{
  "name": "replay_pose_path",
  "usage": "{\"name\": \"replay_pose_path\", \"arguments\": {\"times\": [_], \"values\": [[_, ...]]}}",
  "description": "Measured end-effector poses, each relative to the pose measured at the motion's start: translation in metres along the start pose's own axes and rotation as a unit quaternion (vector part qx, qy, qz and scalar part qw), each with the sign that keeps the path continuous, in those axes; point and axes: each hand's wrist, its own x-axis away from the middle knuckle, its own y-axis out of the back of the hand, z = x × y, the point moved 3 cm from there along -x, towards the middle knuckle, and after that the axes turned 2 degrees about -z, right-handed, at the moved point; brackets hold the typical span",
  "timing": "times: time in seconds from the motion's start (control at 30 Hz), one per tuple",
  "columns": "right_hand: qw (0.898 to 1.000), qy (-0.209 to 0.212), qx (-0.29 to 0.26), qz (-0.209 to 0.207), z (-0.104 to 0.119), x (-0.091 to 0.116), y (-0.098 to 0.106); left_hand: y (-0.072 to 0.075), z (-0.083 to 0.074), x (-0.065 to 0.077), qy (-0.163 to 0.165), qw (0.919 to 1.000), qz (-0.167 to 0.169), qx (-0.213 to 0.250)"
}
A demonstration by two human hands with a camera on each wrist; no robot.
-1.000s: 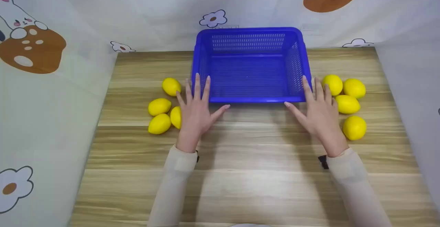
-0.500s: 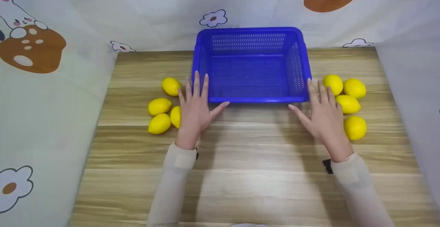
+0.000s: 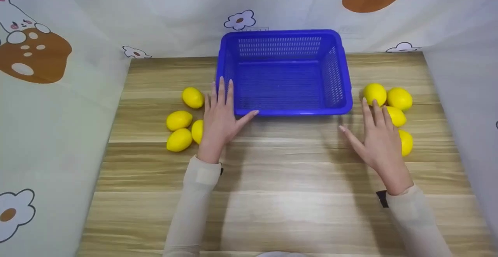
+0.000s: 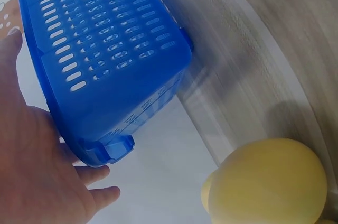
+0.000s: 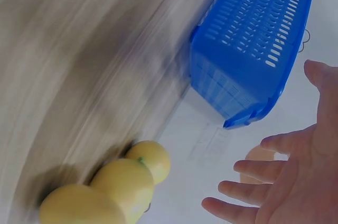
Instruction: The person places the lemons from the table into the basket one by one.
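Observation:
A blue plastic basket (image 3: 282, 112) with slotted walls stands at the back of the wooden table, nothing in it. My left hand (image 3: 220, 122) is spread at its front left corner, fingertips right at the rim; the left wrist view shows the fingers beside the basket wall (image 4: 121, 39). Off the basket's right side, my right hand (image 3: 383, 142) hovers with straight fingers and holds nothing. It partly covers the right group of lemons, among them a lemon (image 3: 375, 94) by its fingertips. Left of my left hand lies another group, with one lemon (image 3: 197, 131) partly hidden behind it.
The wooden table (image 3: 280, 194) meets a pale cloth (image 3: 186, 15) printed with flowers and a rabbit at the back and sides. More lemons lie apart from the basket, such as a lemon (image 3: 179, 139) on the left and a lemon (image 3: 400, 99) on the right.
My right hand has left the basket's right front corner and moved right and toward me, over the lemons. My left hand has stayed near the left corner, shifting slightly. The basket has not moved.

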Motion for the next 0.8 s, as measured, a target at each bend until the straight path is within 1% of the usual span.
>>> {"name": "replay_pose_path", "arguments": {"times": [0.2,0.37,0.57,0.8], "values": [[1.000,-0.003,-0.003,-0.011,-0.013,0.010,0.000,0.000,0.002,-0.004,0.000,0.9999,0.007,0.008],[1.000,-0.018,-0.001,-0.011,-0.025,0.019,0.001,-0.001,0.003,-0.008,0.000,0.9998,0.008,0.019],[0.999,-0.025,-0.017,-0.027,-0.040,0.028,0.002,0.000,0.004,-0.012,0.001,0.9997,0.007,0.025],[0.998,-0.042,-0.029,-0.035,-0.056,0.036,0.006,0.000,0.002,-0.017,-0.011,0.9996,0.004,0.026]]}}
